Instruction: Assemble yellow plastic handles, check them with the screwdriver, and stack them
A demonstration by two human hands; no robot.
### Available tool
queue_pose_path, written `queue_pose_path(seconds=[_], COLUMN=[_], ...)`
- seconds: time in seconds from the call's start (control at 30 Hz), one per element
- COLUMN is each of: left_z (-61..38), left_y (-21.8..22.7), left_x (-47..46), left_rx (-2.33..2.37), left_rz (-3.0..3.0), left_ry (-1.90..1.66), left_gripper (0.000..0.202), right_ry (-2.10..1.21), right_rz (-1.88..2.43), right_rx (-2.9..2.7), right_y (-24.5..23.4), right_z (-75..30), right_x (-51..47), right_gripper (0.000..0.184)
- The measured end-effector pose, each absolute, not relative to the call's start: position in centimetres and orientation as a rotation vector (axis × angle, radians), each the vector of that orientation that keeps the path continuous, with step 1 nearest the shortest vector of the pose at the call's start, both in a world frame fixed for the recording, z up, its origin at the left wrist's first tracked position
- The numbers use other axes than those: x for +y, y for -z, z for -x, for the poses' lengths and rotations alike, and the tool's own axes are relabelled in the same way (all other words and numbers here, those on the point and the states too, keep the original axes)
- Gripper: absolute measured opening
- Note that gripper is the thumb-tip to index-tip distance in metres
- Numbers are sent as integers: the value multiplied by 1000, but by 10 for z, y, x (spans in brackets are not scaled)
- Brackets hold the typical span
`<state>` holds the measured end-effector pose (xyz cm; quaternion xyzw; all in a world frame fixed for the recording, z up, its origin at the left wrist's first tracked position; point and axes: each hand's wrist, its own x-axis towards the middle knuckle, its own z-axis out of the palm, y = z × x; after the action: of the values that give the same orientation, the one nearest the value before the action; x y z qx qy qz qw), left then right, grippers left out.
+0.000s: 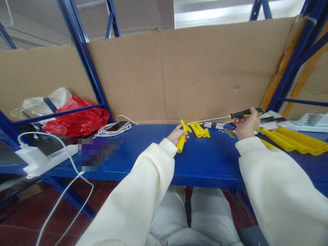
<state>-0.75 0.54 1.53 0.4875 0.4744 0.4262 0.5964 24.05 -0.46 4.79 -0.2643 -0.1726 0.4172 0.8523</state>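
My left hand [176, 134] is closed around a yellow plastic handle [181, 142], which tilts above the blue shelf. In my right hand [247, 124] is a long screwdriver [241, 114] with a black and yellow grip. Its thin metal shaft runs leftward, almost level, and the tip is at the top of the yellow handle; I cannot tell whether it is inside. Just right of my left hand lie several short yellow tubular parts [198, 130]. Between the hands, white strips with dark bands [214, 125] and small metal pieces [230, 132] rest on the shelf.
Several long yellow tubes [294, 140] lie at the right. On the left are a coiled white cable [114, 129] with a phone, a red plastic bag [77, 116] and a white power strip [51, 160]. A cardboard panel [200, 75] stands behind the blue shelf [205, 164].
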Motion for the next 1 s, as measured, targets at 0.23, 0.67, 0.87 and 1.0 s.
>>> queue_pose_path(seconds=[0.23,0.67,0.87,1.0], left_z=[10,12,12,12], left_y=[-11,-11,-12,-12], left_x=[9,11,10,10], left_rx=[1225,1271,1300,1301], left_rz=[-1193,-1174,-1176,-1182], left_ry=[-1048,-1170,-1197,-1216], left_gripper=[71,66,66,68], right_ry=[-814,-989,-962,-934], right_rz=[736,784,867,853], right_rx=[-370,-461,-468,-475], right_y=[-52,-60,-56,-55], right_z=[-230,-229,-234,-234], right_x=[-14,-25,-19,-17], right_gripper=[30,41,33,32])
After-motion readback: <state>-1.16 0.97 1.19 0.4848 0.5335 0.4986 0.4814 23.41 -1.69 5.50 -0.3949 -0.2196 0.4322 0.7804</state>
